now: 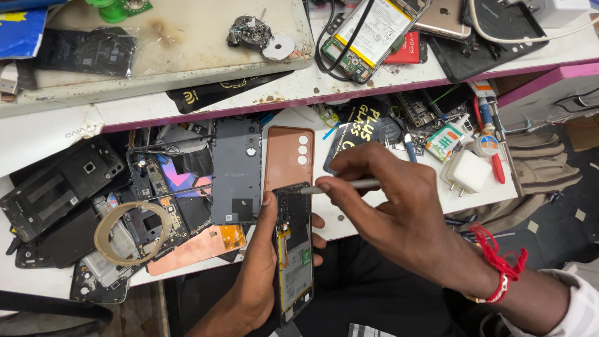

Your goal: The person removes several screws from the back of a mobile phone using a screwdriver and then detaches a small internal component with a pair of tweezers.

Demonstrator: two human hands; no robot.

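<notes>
My left hand point(253, 274) grips an opened phone point(293, 249) from below, its back off, with battery and circuit board showing. The thumb rests on the phone's left edge and fingertips show past its right side. My right hand point(393, 206) pinches a thin silver tool point(346, 185), whose tip touches the phone's upper end. A red thread band point(499, 265) circles the right wrist. Just behind the phone lies a copper-coloured back cover point(288, 156) with camera holes.
The low white shelf holds many phone parts: a grey back panel point(236, 168), black frames point(59, 187), a tape ring point(133, 232), a white charger plug point(468, 173), red-handled pliers point(490, 134). The upper shelf carries an opened phone with battery point(368, 37) and cables.
</notes>
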